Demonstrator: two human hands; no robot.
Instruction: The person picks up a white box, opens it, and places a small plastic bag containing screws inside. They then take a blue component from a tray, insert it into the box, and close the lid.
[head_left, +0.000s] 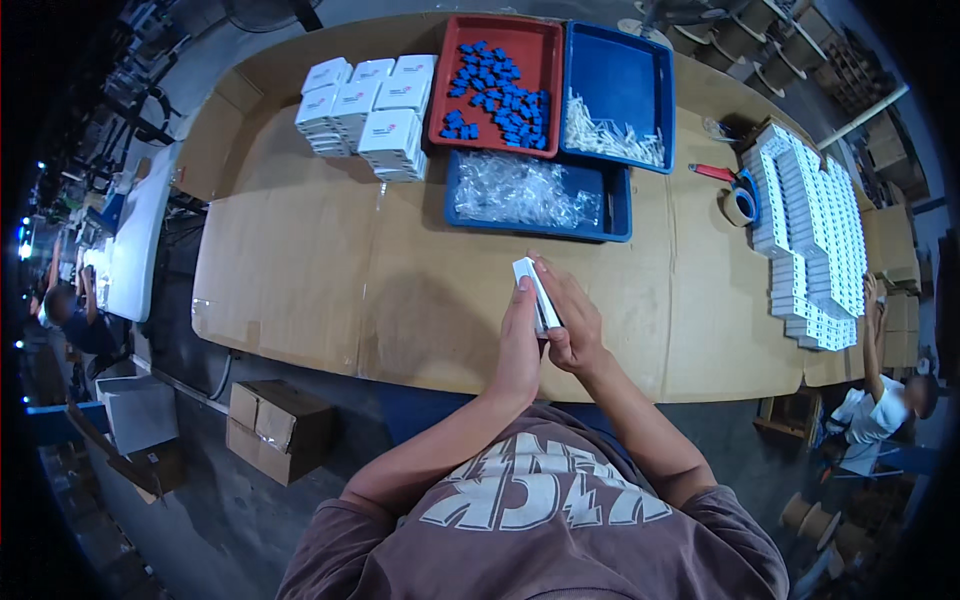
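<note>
Apparently, pressing or closing step was in hand: white box [538, 296] tilted above table [290, 280], gripped between left hand [518, 342] and right hand [576, 318]. Next move probably called for even pressure from 2 palms.

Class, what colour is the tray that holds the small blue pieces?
Red; the tray shows best in the head view.

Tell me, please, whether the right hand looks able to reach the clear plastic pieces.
Probably yes: the clear plastic pieces lie uncovered in the near blue tray, ahead of the right hand, though it would likely need to leave the white item to the left hand.
</note>
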